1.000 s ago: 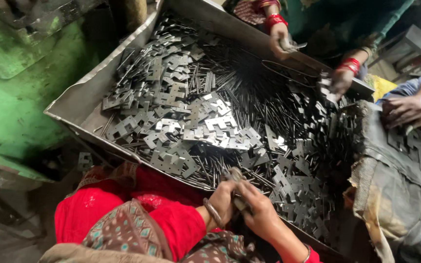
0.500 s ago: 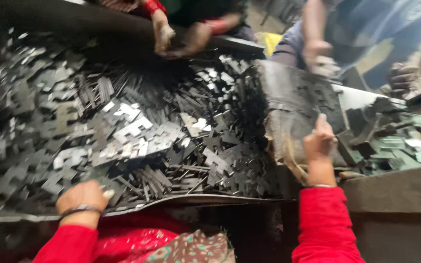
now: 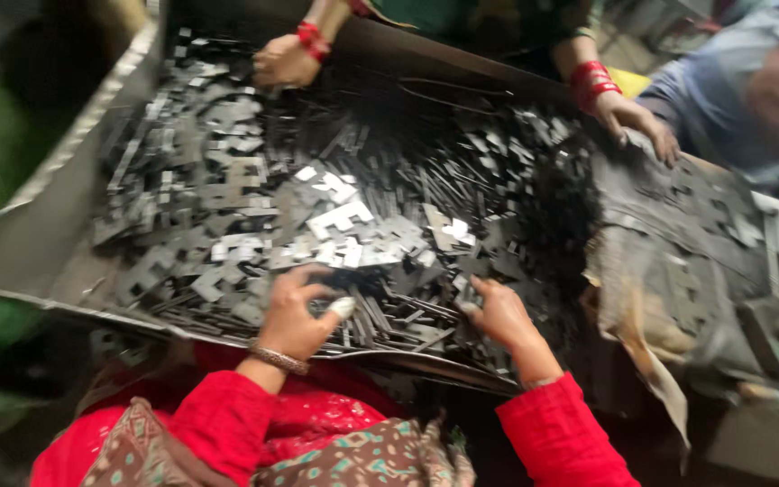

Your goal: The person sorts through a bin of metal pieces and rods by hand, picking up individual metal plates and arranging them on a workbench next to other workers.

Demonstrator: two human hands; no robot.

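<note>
Co-worker hands (image 3: 286, 61) opposite; torn sacking (image 3: 642, 307) right of stampings (image 3: 335, 221).

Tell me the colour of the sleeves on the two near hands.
Red sleeves, seen in the head view, the only one.

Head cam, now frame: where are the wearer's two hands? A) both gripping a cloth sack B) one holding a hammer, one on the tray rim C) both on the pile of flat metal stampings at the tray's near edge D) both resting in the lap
C: the left hand and right hand both rest on the metal stampings by the near rim of the tray, fingers curled into the pieces.
</note>
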